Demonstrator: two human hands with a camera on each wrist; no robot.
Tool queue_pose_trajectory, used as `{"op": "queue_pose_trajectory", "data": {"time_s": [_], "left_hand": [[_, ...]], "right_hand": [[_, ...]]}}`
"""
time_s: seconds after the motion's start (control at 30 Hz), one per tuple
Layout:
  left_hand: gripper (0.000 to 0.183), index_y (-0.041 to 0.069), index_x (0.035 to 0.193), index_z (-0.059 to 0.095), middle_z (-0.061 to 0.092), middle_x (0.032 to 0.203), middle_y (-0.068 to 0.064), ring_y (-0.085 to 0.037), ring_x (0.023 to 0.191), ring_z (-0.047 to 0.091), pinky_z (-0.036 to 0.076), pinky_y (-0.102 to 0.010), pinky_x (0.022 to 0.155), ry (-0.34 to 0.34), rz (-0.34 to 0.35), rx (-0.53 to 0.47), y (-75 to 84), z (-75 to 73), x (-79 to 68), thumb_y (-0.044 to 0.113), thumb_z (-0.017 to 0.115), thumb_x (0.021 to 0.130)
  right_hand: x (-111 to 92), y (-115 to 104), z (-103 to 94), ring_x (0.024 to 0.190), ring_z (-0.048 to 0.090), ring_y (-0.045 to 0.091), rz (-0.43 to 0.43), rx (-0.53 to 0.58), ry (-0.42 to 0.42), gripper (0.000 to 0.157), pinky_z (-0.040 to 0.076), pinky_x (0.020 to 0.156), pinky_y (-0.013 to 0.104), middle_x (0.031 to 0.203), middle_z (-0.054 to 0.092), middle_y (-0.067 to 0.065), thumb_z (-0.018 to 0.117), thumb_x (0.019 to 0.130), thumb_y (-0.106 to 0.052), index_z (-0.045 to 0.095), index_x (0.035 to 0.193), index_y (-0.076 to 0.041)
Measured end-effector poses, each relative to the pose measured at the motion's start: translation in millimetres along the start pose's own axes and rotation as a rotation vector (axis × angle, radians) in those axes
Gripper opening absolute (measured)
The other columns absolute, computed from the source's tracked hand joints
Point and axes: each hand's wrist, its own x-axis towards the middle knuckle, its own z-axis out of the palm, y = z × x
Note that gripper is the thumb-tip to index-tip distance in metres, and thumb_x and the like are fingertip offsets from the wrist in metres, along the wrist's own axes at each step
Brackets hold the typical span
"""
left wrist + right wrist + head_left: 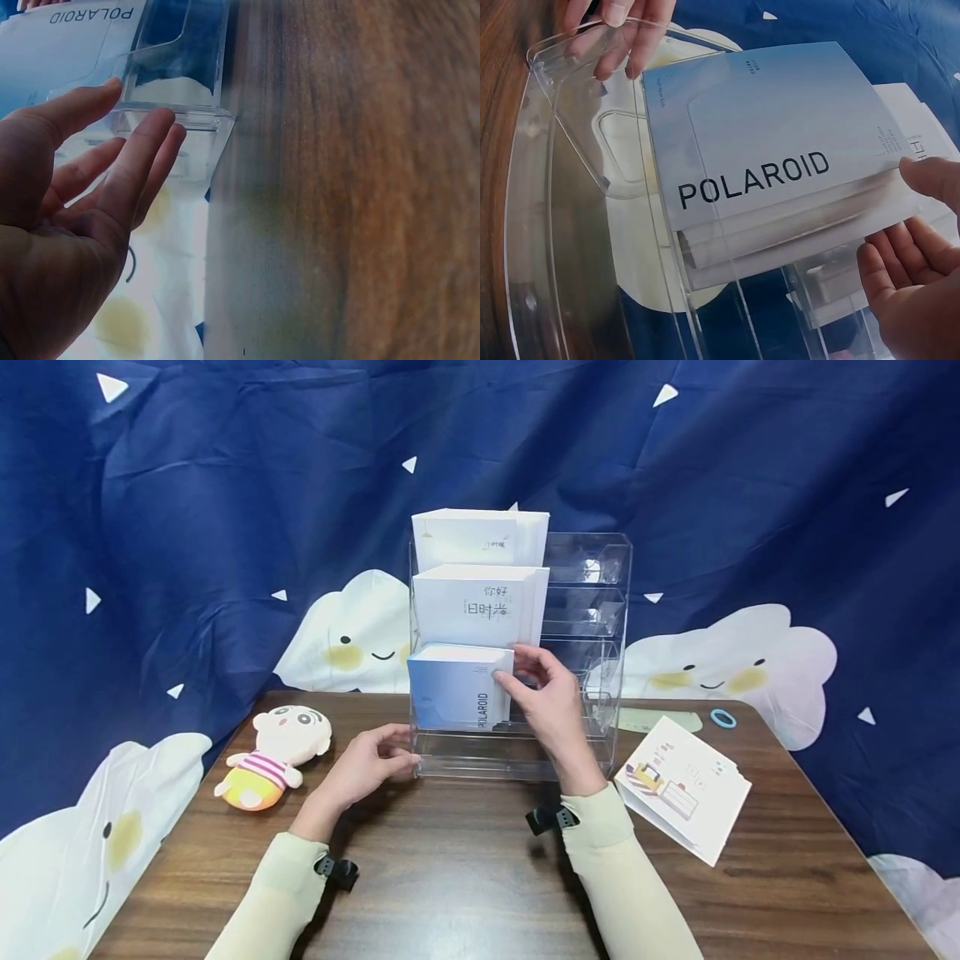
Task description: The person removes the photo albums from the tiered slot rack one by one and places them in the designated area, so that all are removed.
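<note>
- While the clear tiered display rack stands on the wood-grain table, the blue-to-white POLAROID packet sits upright in its left half, on a tier just above the front one.
- At the rack's middle, the right hand pinches the packet's right edge, thumb on the front and fingers behind.
- By the rack's lower left corner, the left hand touches the clear edge, its thumb and fingers apart, clamped on nothing.
- On the rack's higher tiers, behind the POLAROID packet, stand a white packet with large Chinese characters and another white packet.
- Left of the rack lies a plush doll in a striped top.
- Right of the rack lie white illustrated cards, a pale green sheet and a blue ring.
- Behind the rack hangs a navy cloud-print curtain.
</note>
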Motion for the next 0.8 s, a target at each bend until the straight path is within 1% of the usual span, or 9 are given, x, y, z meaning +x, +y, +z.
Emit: {"op": "queue_pose_trajectory", "data": {"time_s": [0.13,0.23,0.33,0.47,0.6,0.8], "left_hand": [[0.057,0.001,0.151,0.065,0.077,0.139,-0.02,-0.028,0.116,0.081,0.062,-0.034,0.098,-0.001,-0.004,0.007,0.2,-0.5,0.1,0.022,0.085,0.102],[0.057,0.001,0.151,0.065,0.077,0.14,-0.02,-0.028,0.117,0.081,0.063,-0.036,0.099,-0.002,-0.01,0.018,-0.3,-0.5,0.7,0.023,0.084,0.102],[0.057,0.001,0.151,0.065,0.077,0.14,-0.019,-0.027,0.116,0.081,0.063,-0.038,0.099,0.001,-0.011,0.022,-0.9,-0.2,0.8,0.024,0.084,0.102],[0.057,0.001,0.151,0.065,0.077,0.14,-0.02,-0.028,0.116,0.082,0.063,-0.036,0.098,0.004,-0.003,0.017,-1.8,0.5,0.9,0.023,0.085,0.102],[0.056,0.001,0.15,0.066,0.078,0.139,-0.02,-0.027,0.114,0.082,0.063,-0.034,0.097,0.003,0.008,0.016,-3.5,1.3,1.5,0.023,0.085,0.102],[0.056,0.001,0.149,0.066,0.079,0.137,-0.019,-0.027,0.113,0.082,0.063,-0.037,0.098,0.011,0.008,0.014,-4.2,0.6,1.3,0.023,0.086,0.101]], "right_hand": [[0.5,3.4,3.0,0.107,0.07,0.017,0.025,0.014,-0.004,0.045,0.059,0.106,0.034,0.132,0.076,0.021,0.09,0.094,-0.006,0.074,0.135,-0.001],[-0.4,4.8,5.0,0.106,0.07,0.017,0.039,0.025,-0.006,0.044,0.059,0.102,0.03,0.129,0.076,0.022,0.091,0.093,-0.005,0.073,0.133,0.001],[-0.8,5.4,6.8,0.106,0.07,0.016,0.041,0.034,0.001,0.042,0.059,0.099,0.024,0.126,0.076,0.022,0.091,0.093,-0.005,0.074,0.131,0.001],[-0.8,4.9,10.1,0.103,0.07,0.015,0.034,0.059,0.009,0.04,0.059,0.095,0.018,0.125,0.076,0.023,0.09,0.093,-0.003,0.074,0.13,0.002],[-0.5,4.0,13.9,0.101,0.07,0.011,0.031,0.079,0.01,0.041,0.059,0.09,0.015,0.126,0.075,0.023,0.088,0.093,-0.001,0.073,0.131,0.003],[-0.4,3.4,16.3,0.1,0.071,0.009,0.025,0.079,0.009,0.041,0.059,0.089,0.015,0.125,0.076,0.022,0.088,0.094,-0.001,0.074,0.132,0.002]]}}
